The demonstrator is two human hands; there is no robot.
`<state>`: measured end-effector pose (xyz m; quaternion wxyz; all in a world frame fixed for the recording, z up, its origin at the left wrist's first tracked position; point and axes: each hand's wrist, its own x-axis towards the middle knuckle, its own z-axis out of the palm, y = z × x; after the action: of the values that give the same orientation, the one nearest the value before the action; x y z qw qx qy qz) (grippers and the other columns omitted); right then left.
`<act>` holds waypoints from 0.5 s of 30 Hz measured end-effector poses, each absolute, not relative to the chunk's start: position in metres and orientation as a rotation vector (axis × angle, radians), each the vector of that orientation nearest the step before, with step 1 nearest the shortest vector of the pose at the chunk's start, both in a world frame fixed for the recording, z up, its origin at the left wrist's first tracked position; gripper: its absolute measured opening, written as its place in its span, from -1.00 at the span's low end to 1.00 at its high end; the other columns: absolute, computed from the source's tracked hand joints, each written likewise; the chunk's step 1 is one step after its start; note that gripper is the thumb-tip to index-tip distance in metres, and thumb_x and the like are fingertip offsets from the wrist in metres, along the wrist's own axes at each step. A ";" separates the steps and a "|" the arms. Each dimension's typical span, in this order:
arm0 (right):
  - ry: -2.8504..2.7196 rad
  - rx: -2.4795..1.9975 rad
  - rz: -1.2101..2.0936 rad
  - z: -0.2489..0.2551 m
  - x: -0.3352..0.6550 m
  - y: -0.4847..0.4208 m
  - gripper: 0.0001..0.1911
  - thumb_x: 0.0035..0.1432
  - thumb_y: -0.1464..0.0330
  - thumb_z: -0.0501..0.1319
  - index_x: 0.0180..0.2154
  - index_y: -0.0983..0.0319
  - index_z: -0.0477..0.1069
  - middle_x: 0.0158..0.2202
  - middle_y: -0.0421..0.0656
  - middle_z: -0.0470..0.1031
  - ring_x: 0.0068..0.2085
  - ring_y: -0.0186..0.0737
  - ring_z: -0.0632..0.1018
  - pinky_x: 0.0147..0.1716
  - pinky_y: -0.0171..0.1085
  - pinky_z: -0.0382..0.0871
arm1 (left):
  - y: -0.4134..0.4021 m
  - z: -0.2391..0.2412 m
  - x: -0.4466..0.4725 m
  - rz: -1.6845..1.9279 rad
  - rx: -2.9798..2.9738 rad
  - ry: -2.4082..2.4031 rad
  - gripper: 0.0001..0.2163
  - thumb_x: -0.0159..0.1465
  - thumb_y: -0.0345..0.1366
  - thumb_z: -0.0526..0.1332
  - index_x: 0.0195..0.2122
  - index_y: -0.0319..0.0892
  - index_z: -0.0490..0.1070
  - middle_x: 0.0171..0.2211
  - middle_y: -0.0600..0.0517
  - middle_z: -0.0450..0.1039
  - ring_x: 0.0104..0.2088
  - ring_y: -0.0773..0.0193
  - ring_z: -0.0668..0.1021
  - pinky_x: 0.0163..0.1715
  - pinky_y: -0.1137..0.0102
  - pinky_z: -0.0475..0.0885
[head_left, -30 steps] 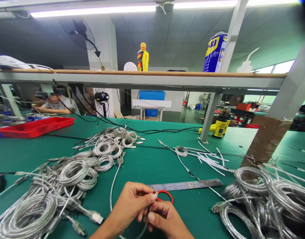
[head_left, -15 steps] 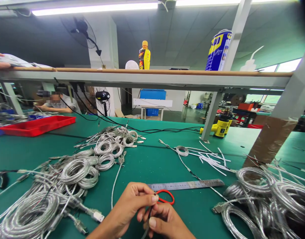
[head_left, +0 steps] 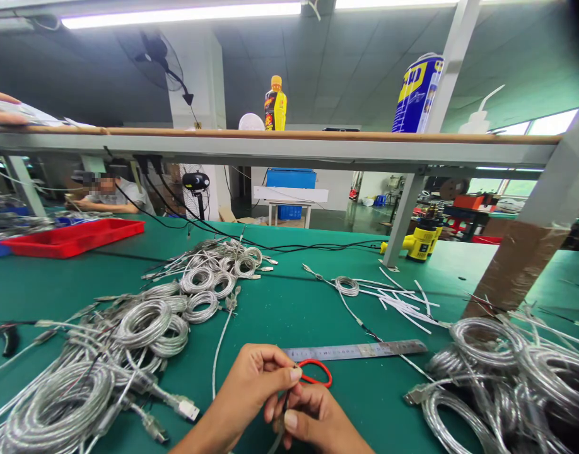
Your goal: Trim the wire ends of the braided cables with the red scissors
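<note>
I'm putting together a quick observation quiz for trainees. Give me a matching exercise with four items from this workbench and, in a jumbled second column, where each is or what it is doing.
1. metal ruler
2. red tray
3. blue can
4. left hand and right hand

A. up on the shelf
B. pinching a cable
C. flat on the green table, just beyond the hands
D. toward the table's back left

Pairs: 1-C, 2-D, 3-A, 4-B
</note>
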<state>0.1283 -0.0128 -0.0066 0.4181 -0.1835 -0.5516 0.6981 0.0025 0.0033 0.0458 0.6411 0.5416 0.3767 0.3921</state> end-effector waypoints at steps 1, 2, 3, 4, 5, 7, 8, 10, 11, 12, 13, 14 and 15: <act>-1.386 -0.462 1.731 -0.008 0.128 -0.012 -0.67 -0.11 0.16 0.19 -0.40 0.30 0.43 -0.42 -0.15 0.35 -0.47 -0.42 0.31 -0.51 -0.42 0.19 | 0.005 0.044 0.002 0.892 1.249 0.861 -0.82 -0.06 -0.26 0.25 -0.61 -0.31 0.38 -0.68 0.02 0.43 -0.85 0.59 0.22 -0.84 0.62 0.04; -1.382 -0.466 1.709 -0.011 0.127 -0.011 -0.68 -0.10 0.17 0.19 -0.41 0.31 0.43 -0.42 -0.15 0.36 -0.47 -0.41 0.31 -0.51 -0.41 0.19 | 0.006 0.043 0.002 0.885 1.260 0.863 -0.82 -0.05 -0.26 0.24 -0.59 -0.31 0.38 -0.67 0.02 0.44 -0.85 0.59 0.22 -0.84 0.62 0.03; -1.369 -0.474 1.686 -0.014 0.127 -0.011 -0.69 -0.10 0.17 0.19 -0.43 0.31 0.43 -0.44 -0.15 0.36 -0.48 -0.41 0.31 -0.51 -0.41 0.19 | 0.008 0.042 0.002 0.878 1.270 0.865 -0.81 -0.04 -0.25 0.23 -0.58 -0.32 0.38 -0.66 0.01 0.44 -0.85 0.59 0.23 -0.84 0.63 0.03; -1.342 -0.483 1.666 -0.017 0.126 -0.010 -0.70 -0.11 0.18 0.20 -0.46 0.31 0.43 -0.46 -0.16 0.36 -0.49 -0.41 0.31 -0.52 -0.42 0.19 | 0.009 0.042 0.002 0.871 1.276 0.865 -0.80 -0.04 -0.24 0.23 -0.57 -0.32 0.39 -0.65 0.01 0.45 -0.85 0.58 0.24 -0.84 0.62 0.05; -1.305 -0.499 1.651 -0.021 0.126 -0.009 -0.72 -0.12 0.19 0.21 -0.49 0.30 0.42 -0.48 -0.17 0.36 -0.50 -0.42 0.30 -0.52 -0.42 0.18 | 0.010 0.041 0.001 0.864 1.278 0.865 -0.80 -0.04 -0.24 0.24 -0.57 -0.32 0.39 -0.64 0.01 0.45 -0.83 0.56 0.27 -0.83 0.62 0.08; -1.230 -0.539 1.636 -0.029 0.125 -0.007 -0.74 -0.15 0.20 0.24 -0.52 0.29 0.42 -0.53 -0.21 0.34 -0.52 -0.44 0.30 -0.53 -0.42 0.19 | 0.012 0.042 0.000 0.843 1.262 0.875 -0.79 -0.05 -0.23 0.25 -0.56 -0.33 0.41 -0.66 0.01 0.44 -0.79 0.51 0.34 -0.77 0.60 0.18; -1.200 -0.560 1.630 -0.032 0.125 -0.006 -0.75 -0.16 0.21 0.25 -0.51 0.28 0.42 -0.53 -0.21 0.34 -0.53 -0.44 0.30 -0.53 -0.42 0.20 | 0.013 0.042 -0.001 0.833 1.248 0.881 -0.78 -0.06 -0.23 0.25 -0.55 -0.34 0.42 -0.66 0.02 0.43 -0.75 0.49 0.37 -0.73 0.59 0.24; -1.174 -0.596 1.627 -0.037 0.125 -0.005 -0.75 -0.17 0.22 0.26 -0.45 0.28 0.44 -0.53 -0.20 0.35 -0.53 -0.44 0.31 -0.51 -0.41 0.21 | 0.014 0.043 -0.003 0.812 1.220 0.882 -0.79 -0.06 -0.24 0.26 -0.53 -0.35 0.44 -0.64 0.01 0.45 -0.67 0.46 0.41 -0.64 0.57 0.30; -1.175 -0.609 1.628 -0.038 0.125 -0.005 -0.74 -0.16 0.22 0.25 -0.42 0.28 0.45 -0.51 -0.19 0.36 -0.52 -0.43 0.32 -0.51 -0.40 0.21 | 0.014 0.044 -0.004 0.808 1.212 0.875 -0.79 -0.06 -0.25 0.26 -0.51 -0.35 0.44 -0.61 -0.01 0.46 -0.64 0.45 0.43 -0.60 0.57 0.32; -1.178 -0.617 1.631 -0.038 0.126 -0.005 -0.73 -0.15 0.23 0.25 -0.39 0.28 0.45 -0.50 -0.18 0.37 -0.51 -0.42 0.33 -0.50 -0.40 0.21 | 0.014 0.043 -0.004 0.808 1.207 0.866 -0.79 -0.06 -0.26 0.27 -0.50 -0.35 0.45 -0.58 -0.02 0.47 -0.62 0.45 0.44 -0.58 0.57 0.32; -1.178 -0.618 1.637 -0.038 0.126 -0.005 -0.73 -0.15 0.24 0.25 -0.38 0.28 0.45 -0.50 -0.17 0.37 -0.49 -0.40 0.33 -0.50 -0.40 0.21 | 0.014 0.043 -0.004 0.811 1.207 0.856 -0.80 -0.06 -0.26 0.27 -0.50 -0.34 0.45 -0.57 -0.02 0.47 -0.61 0.44 0.44 -0.58 0.57 0.32; -1.179 -0.613 1.642 -0.037 0.126 -0.005 -0.73 -0.15 0.24 0.25 -0.39 0.28 0.45 -0.50 -0.17 0.36 -0.49 -0.40 0.33 -0.50 -0.40 0.21 | 0.014 0.042 -0.004 0.815 1.210 0.850 -0.80 -0.06 -0.26 0.27 -0.51 -0.34 0.45 -0.58 -0.02 0.46 -0.62 0.44 0.43 -0.59 0.57 0.31; -1.180 -0.603 1.644 -0.035 0.126 -0.005 -0.75 -0.15 0.24 0.25 -0.41 0.28 0.45 -0.51 -0.19 0.35 -0.50 -0.41 0.33 -0.51 -0.41 0.20 | 0.014 0.041 -0.004 0.821 1.214 0.847 -0.79 -0.06 -0.25 0.26 -0.52 -0.34 0.44 -0.61 0.00 0.45 -0.64 0.45 0.42 -0.61 0.57 0.31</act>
<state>0.1258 -0.0053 -0.0345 0.4925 -0.2484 -0.4865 0.6775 -0.0042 0.0136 0.0413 0.6626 0.5372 0.3746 0.3633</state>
